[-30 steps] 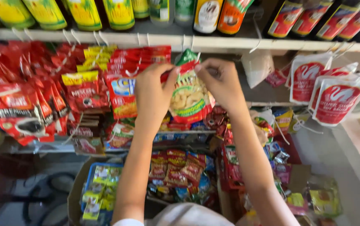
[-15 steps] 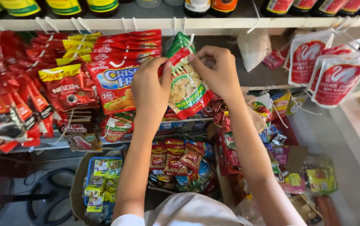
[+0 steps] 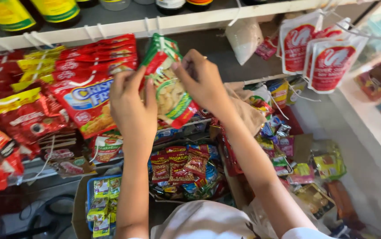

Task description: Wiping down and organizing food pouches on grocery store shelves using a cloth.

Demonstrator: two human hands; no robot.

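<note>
Snack packet, red-green with a clear window showing pale chips, hanging from a white hook on the shelf edge, centre of scene. Pinched at upper right edge by right hand, fingertips closed on the packet. Left hand against packet's left side, fingers spread over it; firm grasp or mere touch cannot be told. Just left: row of red sachets on similar hooks, darker red packs further left. Far right: white-red pouches hanging together. Above shelf: bottles with yellow-green labels. Near, below hands: cardboard box with small yellow-green sachets, beside it red peanut packs. Right of forearm: mixed small sachets in a heap.
</note>
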